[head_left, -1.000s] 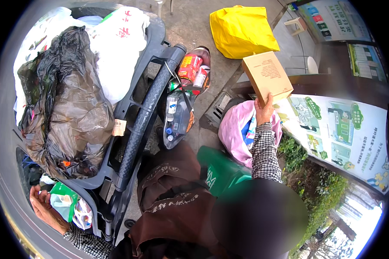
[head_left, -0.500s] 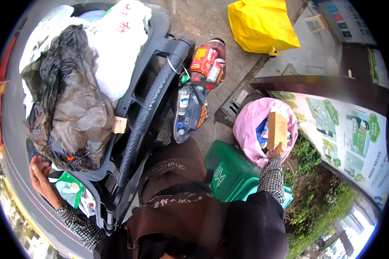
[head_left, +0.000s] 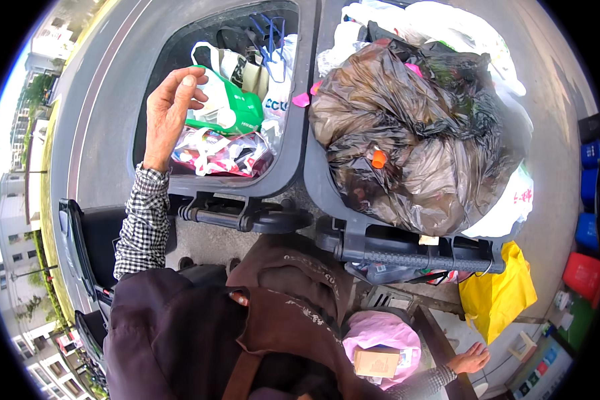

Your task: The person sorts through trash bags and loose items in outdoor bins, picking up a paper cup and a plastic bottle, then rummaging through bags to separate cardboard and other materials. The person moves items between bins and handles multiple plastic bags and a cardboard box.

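Over the left dark grey wheeled bin (head_left: 292,80) hovers my left hand (head_left: 170,113), fingers loosely bent and apart, with nothing plainly held. Just beyond its fingertips is a green and white bag (head_left: 243,110); whether they touch it cannot be told. A patterned carrier bag (head_left: 230,155) lies below in the same bin. At the lower right, my right hand (head_left: 470,359) is empty with fingers spread, close under a yellow bag (head_left: 497,300). Beside that forearm, a brown cardboard box (head_left: 376,363) rests in the mouth of a pink bag (head_left: 373,327).
The right bin (head_left: 357,227) is heaped with a dark translucent garbage bag (head_left: 413,133) and white bags (head_left: 467,23). Bottles (head_left: 387,272) hang partly hidden behind its handle. Another dark bin (head_left: 93,240) stands at the left. Blue and red containers (head_left: 585,275) are at the far right.
The view has swung left over both bins. My right hand has let go of the cardboard box, now in the pink bag. My left hand has come over the left bin.
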Demonstrator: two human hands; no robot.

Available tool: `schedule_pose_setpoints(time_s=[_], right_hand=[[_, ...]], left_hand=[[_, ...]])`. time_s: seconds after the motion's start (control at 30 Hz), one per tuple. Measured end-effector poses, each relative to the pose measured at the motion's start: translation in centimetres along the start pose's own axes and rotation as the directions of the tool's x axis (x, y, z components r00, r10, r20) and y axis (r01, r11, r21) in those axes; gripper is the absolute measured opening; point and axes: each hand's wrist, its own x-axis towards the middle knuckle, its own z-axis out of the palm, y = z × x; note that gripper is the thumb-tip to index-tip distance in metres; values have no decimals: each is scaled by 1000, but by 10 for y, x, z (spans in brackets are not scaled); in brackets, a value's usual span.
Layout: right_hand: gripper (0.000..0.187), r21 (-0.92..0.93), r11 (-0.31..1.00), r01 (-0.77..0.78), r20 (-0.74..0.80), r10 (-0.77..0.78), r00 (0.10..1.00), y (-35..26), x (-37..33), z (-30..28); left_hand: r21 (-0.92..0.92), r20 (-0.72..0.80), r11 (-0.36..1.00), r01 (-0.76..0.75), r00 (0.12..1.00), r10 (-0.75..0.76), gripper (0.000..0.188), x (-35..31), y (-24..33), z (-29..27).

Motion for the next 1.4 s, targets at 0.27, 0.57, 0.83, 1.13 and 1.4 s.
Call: schedule_pose_setpoints(time_s=[0.27, 0.57, 0.83, 1.13, 1.4], right_hand=[[40, 133, 938, 319, 320, -345, 882, -206, -79, 179], [30, 521, 846, 115, 852, -523, -7, -323, -279, 271], [25, 119, 578, -807, 418, -767, -487, -391, -445, 355], [26, -90, 606, -791, 522, -647, -555, -411, -499, 366], [26, -180, 688, -703, 553, -520, -651, -426, -511, 369]], left_hand=[[265, -84, 961, 82, 995, -62, 29, -22, -80, -67], [658, 198, 729, -187, 978, 72, 33, -7, -161, -112], [690, 587, 559, -459, 807, -62, 24, 1, -229, -112], [628, 484, 699, -341, 875, -8, 41, -21, -228, -119], [663, 639, 495, -561, 769, 15, 17, -17, -229, -94]])
